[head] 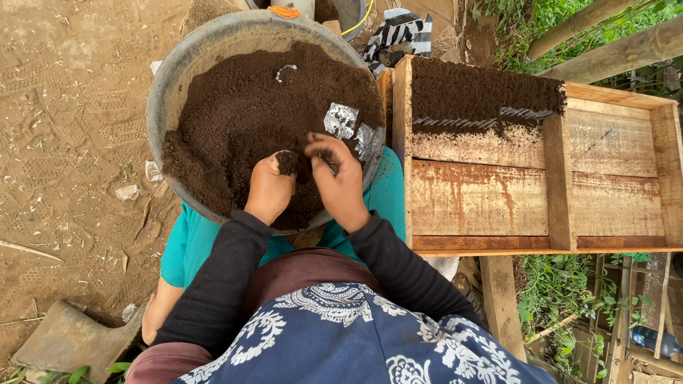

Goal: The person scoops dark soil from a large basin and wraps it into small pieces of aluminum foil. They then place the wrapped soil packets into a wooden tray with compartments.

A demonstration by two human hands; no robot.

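Left hand was curled into a loose fist, and I saw it hold a small clump of dark soil at the top of the fist. Right hand was just beside it, fingers bent and pinched together at the tips, touching the soil. I could not tell if the right hand held a thing of its own or only bits of soil. Both hands were over the near side of a big round grey tub that sat on my lap, on teal cloth.

I saw the tub full of dark brown soil. Shiny silver bags lay crumpled on the soil, just past the right hand. A little clear scrap lay far back in the tub.

To the right stood a wooden tray with plank sides. Its far corner was packed with more soil, and a row of small dark bags ran along the edge of that soil. Brown dirt ground lay to the left, with a boot near my knee.
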